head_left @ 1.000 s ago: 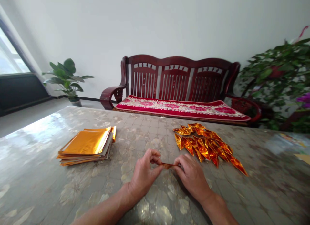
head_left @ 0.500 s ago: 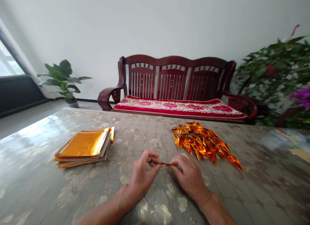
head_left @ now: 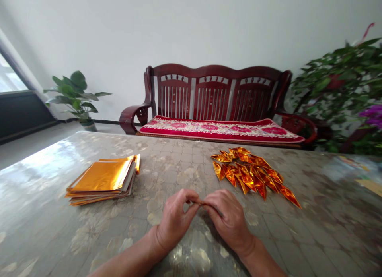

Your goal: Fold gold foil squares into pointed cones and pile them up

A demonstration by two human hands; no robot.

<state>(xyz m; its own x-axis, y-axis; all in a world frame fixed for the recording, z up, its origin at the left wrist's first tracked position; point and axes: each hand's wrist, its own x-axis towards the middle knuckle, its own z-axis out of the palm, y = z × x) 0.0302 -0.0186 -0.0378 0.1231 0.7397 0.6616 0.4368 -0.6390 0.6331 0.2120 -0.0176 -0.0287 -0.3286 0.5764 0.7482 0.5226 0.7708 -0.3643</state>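
Between my two hands is a small folded piece of gold foil paper, mostly hidden by the fingers. My left hand pinches one end between thumb and fingertips. Closed on the other end, my right hand has its fingertips almost touching the left ones. To the left lies a stack of flat gold foil sheets, slightly uneven at the edges. Beyond my right hand, a pile of pointed, folded gold foil pieces rests on the table.
The table has a patterned, glossy cover. At its right side lie a clear plastic bag and a tan piece. Behind stands a dark red wooden bench with a red floral cover. Plants flank it.
My hands have drawn closer together, the right one shifting left along the folded foil paper, so less of it shows between the fingertips. The view has tilted slightly.
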